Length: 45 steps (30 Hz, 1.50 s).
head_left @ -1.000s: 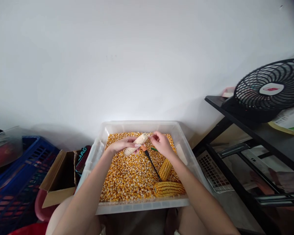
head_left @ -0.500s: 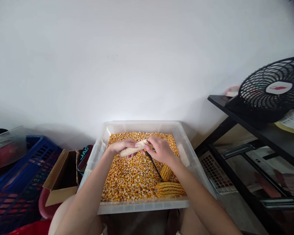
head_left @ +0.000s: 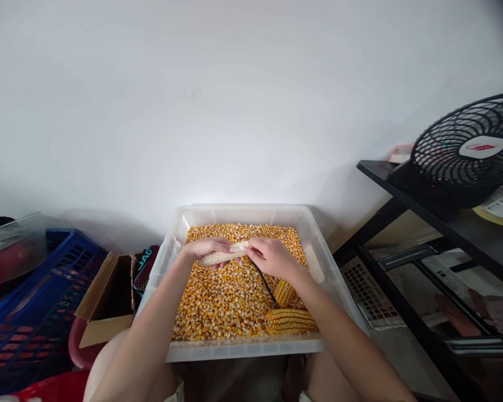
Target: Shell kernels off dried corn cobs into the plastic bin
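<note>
Between my two hands, above loose corn kernels (head_left: 222, 307), is a pale, stripped corncob (head_left: 218, 257). My left hand (head_left: 207, 247) is wrapped round its left part, thumb on top. My right hand (head_left: 270, 257) closes on its right end. A thin black rod (head_left: 265, 281) slants down from under my right hand to the ears; its upper end is hidden, so I cannot tell whether that hand grips it. Two ears with kernels on, a front ear of corn (head_left: 289, 322) and a rear ear of corn (head_left: 284, 293), lie at the bin's right front.
The translucent plastic bin (head_left: 243, 353) stands before my knees, against the white wall. On its left are an open cardboard box (head_left: 104, 329) and a blue crate (head_left: 20, 329). A black fan (head_left: 465, 145) sits on a black shelf (head_left: 402, 178) at right, above a white basket (head_left: 373, 298).
The cob and both hands have shifted slightly left. My right fingers have moved a little on the cob's end. The ears stay in place; the view has tilted slightly.
</note>
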Available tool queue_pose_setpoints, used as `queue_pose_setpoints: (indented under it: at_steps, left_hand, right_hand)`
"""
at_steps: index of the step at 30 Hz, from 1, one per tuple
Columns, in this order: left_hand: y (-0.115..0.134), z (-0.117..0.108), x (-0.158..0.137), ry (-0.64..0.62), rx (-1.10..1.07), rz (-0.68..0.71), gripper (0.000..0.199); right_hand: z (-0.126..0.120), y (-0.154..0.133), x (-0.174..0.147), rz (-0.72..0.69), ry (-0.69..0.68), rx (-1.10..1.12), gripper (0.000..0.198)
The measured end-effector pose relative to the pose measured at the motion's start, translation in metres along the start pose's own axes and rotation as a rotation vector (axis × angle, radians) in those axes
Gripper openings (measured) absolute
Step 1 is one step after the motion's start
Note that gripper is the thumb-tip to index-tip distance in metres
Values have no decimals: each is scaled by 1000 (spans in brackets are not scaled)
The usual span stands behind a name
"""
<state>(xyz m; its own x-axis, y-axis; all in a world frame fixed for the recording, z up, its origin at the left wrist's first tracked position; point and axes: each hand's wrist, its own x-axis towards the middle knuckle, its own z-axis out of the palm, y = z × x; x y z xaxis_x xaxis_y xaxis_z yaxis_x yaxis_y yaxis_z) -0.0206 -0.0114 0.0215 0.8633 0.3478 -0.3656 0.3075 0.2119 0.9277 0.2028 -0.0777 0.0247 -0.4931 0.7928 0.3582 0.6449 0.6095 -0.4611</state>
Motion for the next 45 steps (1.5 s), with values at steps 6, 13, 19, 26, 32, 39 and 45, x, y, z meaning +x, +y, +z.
queue_pose_setpoints:
  at_steps: [6, 13, 19, 26, 32, 39, 45]
  left_hand:
    - [-1, 0, 1, -29, -19, 12, 37]
    - [-9, -3, 2, -107, -190, 118, 52]
    - [-8, -2, 1, -168, -221, 167, 56]
    - [-8, 1, 3, -215, -281, 152, 56]
    - [-14, 3, 11, -324, -381, 69, 54]
    - [-13, 10, 11, -258, -495, 10, 44]
    - [-17, 9, 15, -285, -498, 37, 45]
  right_hand:
    - [3, 2, 1, 103, -31, 354, 29]
    - [-1, 0, 4, 279, 23, 933, 40]
    - [9, 17, 8, 408, 260, 594, 47]
    - [9, 4, 0, 140, 327, 375, 30]
    - [2, -7, -3, -70, 240, 23, 18]
    - [-1, -5, -1, -135, 193, -30, 22]
    - [1, -8, -3, -102, 246, 63, 26]
